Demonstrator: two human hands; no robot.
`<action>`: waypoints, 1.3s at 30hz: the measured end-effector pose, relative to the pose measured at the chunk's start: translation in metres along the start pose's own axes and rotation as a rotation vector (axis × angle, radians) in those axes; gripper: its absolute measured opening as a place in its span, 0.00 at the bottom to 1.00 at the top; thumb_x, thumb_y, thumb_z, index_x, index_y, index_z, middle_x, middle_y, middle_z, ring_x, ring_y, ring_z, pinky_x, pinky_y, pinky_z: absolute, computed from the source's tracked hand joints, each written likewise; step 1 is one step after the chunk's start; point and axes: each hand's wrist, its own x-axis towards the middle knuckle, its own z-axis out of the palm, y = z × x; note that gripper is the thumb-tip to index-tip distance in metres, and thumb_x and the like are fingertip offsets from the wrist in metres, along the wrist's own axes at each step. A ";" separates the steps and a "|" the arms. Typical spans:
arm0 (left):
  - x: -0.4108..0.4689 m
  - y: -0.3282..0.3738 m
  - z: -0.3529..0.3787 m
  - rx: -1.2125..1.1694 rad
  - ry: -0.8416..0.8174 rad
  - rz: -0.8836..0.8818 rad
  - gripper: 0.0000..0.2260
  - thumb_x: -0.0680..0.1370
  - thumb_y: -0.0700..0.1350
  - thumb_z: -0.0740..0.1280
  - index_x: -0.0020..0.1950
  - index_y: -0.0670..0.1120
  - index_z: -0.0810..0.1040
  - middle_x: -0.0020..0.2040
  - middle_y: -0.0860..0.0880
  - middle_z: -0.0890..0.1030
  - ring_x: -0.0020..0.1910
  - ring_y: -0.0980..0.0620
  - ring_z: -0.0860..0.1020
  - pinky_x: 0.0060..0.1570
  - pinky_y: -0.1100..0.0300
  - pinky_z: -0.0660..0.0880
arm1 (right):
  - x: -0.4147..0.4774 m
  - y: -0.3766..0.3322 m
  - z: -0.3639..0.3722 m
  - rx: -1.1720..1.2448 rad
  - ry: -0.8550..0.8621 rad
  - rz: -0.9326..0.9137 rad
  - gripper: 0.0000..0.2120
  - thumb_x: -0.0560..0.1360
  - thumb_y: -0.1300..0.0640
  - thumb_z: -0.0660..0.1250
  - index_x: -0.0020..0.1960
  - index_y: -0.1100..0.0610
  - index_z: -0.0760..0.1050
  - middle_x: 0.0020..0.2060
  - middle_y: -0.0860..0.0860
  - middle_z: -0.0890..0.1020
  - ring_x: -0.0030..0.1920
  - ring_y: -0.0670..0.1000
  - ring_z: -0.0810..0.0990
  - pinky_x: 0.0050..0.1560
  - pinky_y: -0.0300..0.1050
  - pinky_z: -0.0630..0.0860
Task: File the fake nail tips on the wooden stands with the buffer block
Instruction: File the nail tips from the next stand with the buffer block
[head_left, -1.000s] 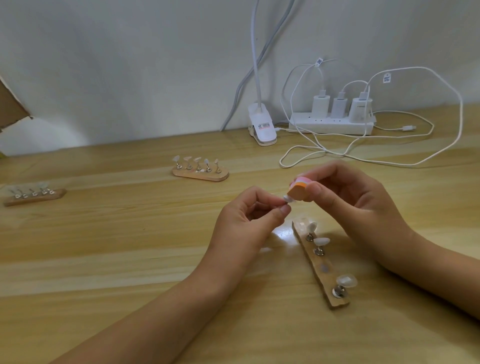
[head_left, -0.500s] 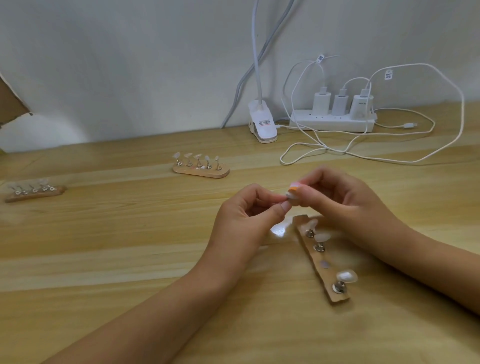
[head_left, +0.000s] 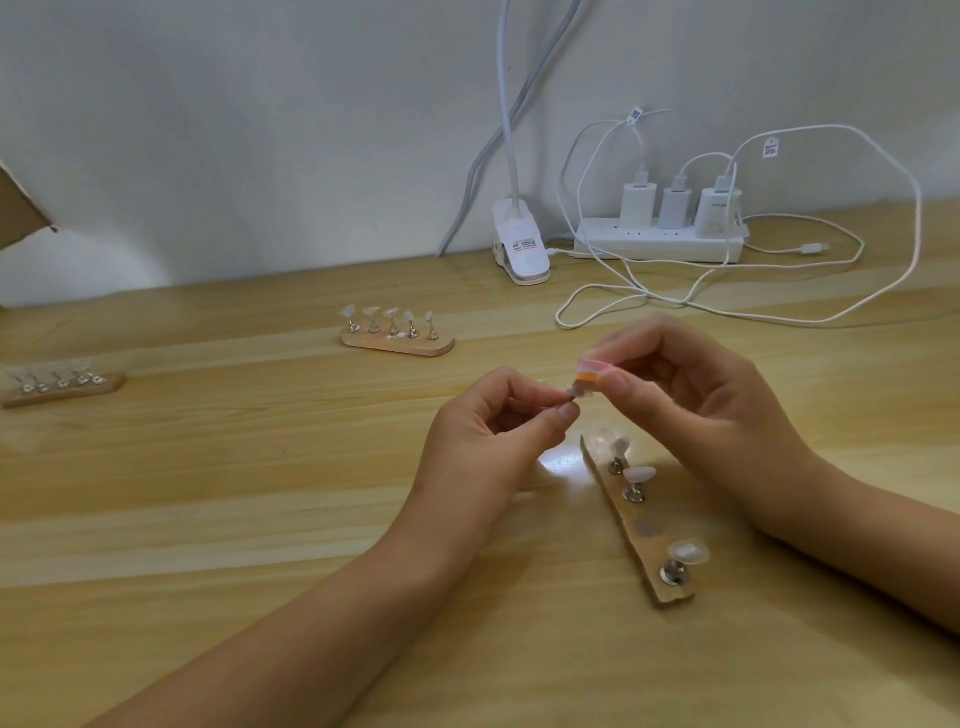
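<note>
My left hand (head_left: 488, 436) pinches a small nail tip on its metal peg (head_left: 575, 391) between thumb and fingers, lifted above the table. My right hand (head_left: 691, 395) grips a pink and orange buffer block (head_left: 592, 375), whose end touches the nail tip. Just below the hands lies a wooden stand (head_left: 635, 525) with three nail tips on pegs and one bare magnet spot. A second wooden stand (head_left: 397, 340) with several nail tips sits further back. A third wooden stand (head_left: 62, 387) lies at the far left.
A white clip lamp base (head_left: 519, 244) and a power strip (head_left: 660, 241) with three chargers stand at the back by the wall. White cables (head_left: 727, 306) loop across the table behind my right hand. A piece of cardboard (head_left: 15, 213) shows at the left edge.
The buffer block has slid back and forth against the nail tip: my right hand dipped towards the tip, then drew up and right again. My left hand has stayed nearly still.
</note>
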 end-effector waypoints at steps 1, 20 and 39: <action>0.000 0.000 0.000 0.002 -0.002 -0.001 0.03 0.74 0.40 0.73 0.41 0.46 0.82 0.41 0.47 0.83 0.41 0.58 0.81 0.46 0.60 0.79 | 0.000 0.000 0.000 -0.002 -0.005 0.008 0.09 0.75 0.51 0.72 0.51 0.56 0.79 0.46 0.50 0.84 0.50 0.50 0.83 0.54 0.39 0.77; 0.000 0.000 0.000 0.012 0.002 0.035 0.03 0.74 0.40 0.73 0.42 0.46 0.82 0.42 0.46 0.84 0.41 0.57 0.80 0.48 0.61 0.78 | 0.001 0.002 0.001 0.049 -0.014 0.067 0.10 0.74 0.49 0.69 0.49 0.55 0.79 0.44 0.49 0.85 0.48 0.46 0.84 0.51 0.38 0.79; 0.001 -0.002 0.000 0.000 0.002 0.043 0.03 0.75 0.40 0.72 0.42 0.46 0.81 0.42 0.47 0.84 0.42 0.57 0.81 0.51 0.56 0.79 | 0.001 0.002 0.001 0.130 0.009 0.071 0.12 0.75 0.53 0.68 0.47 0.63 0.77 0.40 0.49 0.85 0.42 0.43 0.83 0.47 0.33 0.76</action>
